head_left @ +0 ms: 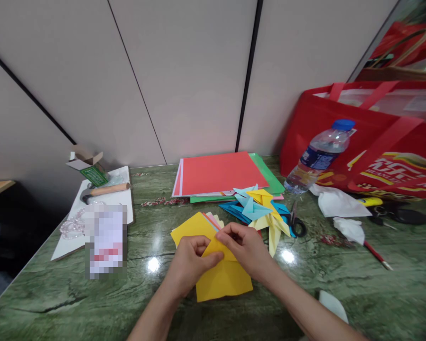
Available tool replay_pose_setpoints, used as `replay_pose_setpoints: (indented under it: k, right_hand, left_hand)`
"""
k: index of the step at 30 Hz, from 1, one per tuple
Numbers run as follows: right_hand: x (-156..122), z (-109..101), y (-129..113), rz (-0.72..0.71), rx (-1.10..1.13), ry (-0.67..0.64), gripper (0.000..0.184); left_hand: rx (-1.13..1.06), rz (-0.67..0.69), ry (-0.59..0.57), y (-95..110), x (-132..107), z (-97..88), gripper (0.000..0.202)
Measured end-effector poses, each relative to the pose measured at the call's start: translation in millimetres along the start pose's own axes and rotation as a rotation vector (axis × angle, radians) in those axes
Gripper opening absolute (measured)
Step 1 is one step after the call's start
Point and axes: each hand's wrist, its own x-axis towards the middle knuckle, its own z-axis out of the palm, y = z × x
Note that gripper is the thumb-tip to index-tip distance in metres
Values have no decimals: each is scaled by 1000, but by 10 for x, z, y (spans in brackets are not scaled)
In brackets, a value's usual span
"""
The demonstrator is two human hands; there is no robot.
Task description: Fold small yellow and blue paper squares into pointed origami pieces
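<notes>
My left hand (191, 263) and my right hand (244, 246) meet over a yellow paper sheet (223, 279) lying on the green marble table (57, 303). Both hands pinch a folded flap of that sheet at its upper edge, fingers curled. Just behind them lies a small stack of coloured square papers (195, 225) with yellow on top. Folded blue and yellow paper shapes (259, 206) sit right of the stack, close to my right hand.
A pile of large coloured sheets (220, 173) with red on top lies by the wall. Scissors (296, 222), a water bottle (319, 154), a red bag (376, 132), crumpled tissues (341, 203) and a pen (376, 253) are at right. A white board (120, 199) carrying a hammer (104, 191), beads (73, 226) and a small box (88, 168) is at left.
</notes>
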Motion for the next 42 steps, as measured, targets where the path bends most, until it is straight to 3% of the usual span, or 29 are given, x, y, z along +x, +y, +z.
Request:
replay_pose_setpoints:
  k: [8, 20, 32, 42]
  right_hand:
    - [10, -9, -16, 3, 80, -96, 12]
    - [28, -15, 23, 28, 129, -79, 16]
    - [10, -12, -24, -40, 17, -8, 14]
    - [30, 6, 25, -4, 29, -9, 12]
  left_hand:
    - [-133, -26, 59, -4, 11, 14, 30]
    - [-78, -33, 38, -17, 12, 1, 27]
    - [-228, -83, 52, 46, -2, 11, 28]
    - [-297, -74, 78, 37, 4, -32, 26]
